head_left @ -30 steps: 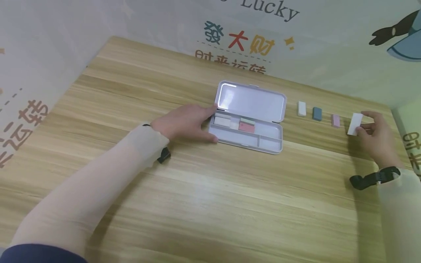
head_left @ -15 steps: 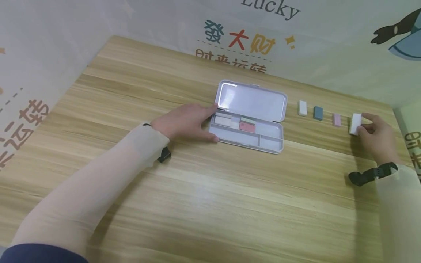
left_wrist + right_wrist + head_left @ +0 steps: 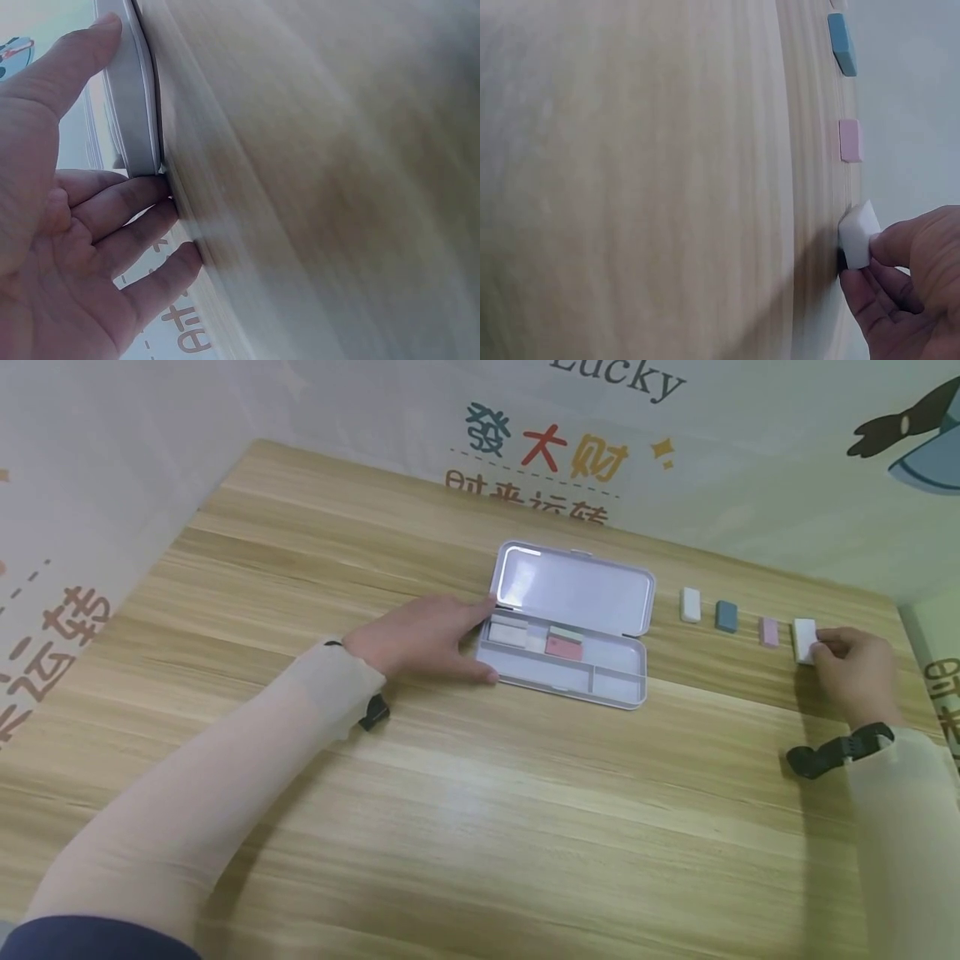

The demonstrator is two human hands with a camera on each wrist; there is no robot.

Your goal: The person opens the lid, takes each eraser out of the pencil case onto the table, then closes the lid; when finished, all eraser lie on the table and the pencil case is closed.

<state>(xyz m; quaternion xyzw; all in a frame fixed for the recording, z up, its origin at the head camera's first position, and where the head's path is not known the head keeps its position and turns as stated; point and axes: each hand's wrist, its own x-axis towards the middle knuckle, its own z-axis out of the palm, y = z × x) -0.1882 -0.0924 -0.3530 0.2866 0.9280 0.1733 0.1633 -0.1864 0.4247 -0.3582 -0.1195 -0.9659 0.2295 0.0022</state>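
At the table's right side my right hand pinches a white eraser between thumb and fingers. In the right wrist view this eraser is at the tabletop, its near end hidden by the fingertips. To its left stand a pink eraser, a blue eraser and another white eraser, in a row. My left hand touches the left end of an opened pale pencil case, thumb and fingers spread. Inside the case lie white erasers and a pink-and-white eraser.
The pencil case's lid leans back behind its tray. A wooden table lies under everything, with a printed cloth along its back and sides. Black straps circle both wrists.
My right hand has moved slightly left and lowered the white eraser beside the pink one, turning it more upright in line with the row. The left hand and pencil case stay put.
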